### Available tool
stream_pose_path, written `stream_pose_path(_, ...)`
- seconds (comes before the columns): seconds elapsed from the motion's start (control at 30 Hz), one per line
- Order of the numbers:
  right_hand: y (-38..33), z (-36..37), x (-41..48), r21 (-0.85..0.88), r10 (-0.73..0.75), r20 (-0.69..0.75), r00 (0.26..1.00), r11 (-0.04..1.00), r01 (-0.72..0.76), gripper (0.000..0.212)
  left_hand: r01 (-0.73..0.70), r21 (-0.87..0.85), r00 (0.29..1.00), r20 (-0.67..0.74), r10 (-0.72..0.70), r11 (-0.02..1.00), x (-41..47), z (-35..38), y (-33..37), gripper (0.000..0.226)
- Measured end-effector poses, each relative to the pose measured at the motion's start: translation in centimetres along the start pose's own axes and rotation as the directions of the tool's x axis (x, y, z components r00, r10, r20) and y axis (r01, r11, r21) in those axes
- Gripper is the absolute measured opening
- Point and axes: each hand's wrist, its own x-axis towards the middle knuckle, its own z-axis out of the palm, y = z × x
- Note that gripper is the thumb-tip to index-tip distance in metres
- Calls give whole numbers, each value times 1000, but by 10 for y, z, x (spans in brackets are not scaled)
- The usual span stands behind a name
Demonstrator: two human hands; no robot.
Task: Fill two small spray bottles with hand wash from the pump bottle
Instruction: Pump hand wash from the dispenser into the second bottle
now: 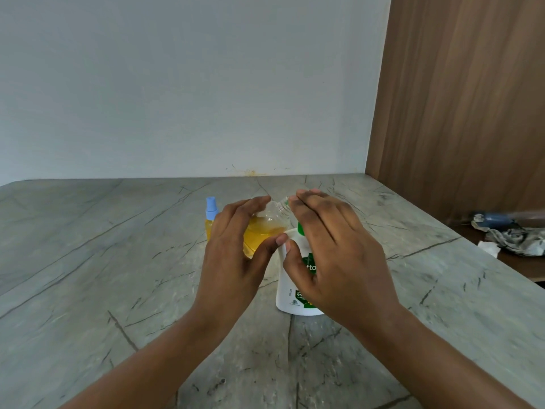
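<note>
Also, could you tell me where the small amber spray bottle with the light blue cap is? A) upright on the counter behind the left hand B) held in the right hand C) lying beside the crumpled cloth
A: the blue-capped spray bottle stands upright on the grey marble counter, beyond the left hand, which grips a tilted clear bottle of amber liquid.

Grey veined stone counter [88, 261] under the left hand [236, 246]; pale wall [177, 84] beyond it. Wood-grain panel [457, 98] right of the right hand [333, 252].
</note>
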Motion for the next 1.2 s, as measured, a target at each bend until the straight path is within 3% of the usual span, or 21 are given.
stream_pose_path(0.57, 3, -1, 6, 19, -14, 15, 1000, 1000, 14, 47, 8, -76, 999, -49, -11, 997, 5, 2, 6, 38)
stream_pose_path(1.2, 2, 5, -1, 12, -2, -63, 998, 1000, 3, 35, 0, -41, 999, -36, -2, 999, -2, 4, 0, 42)
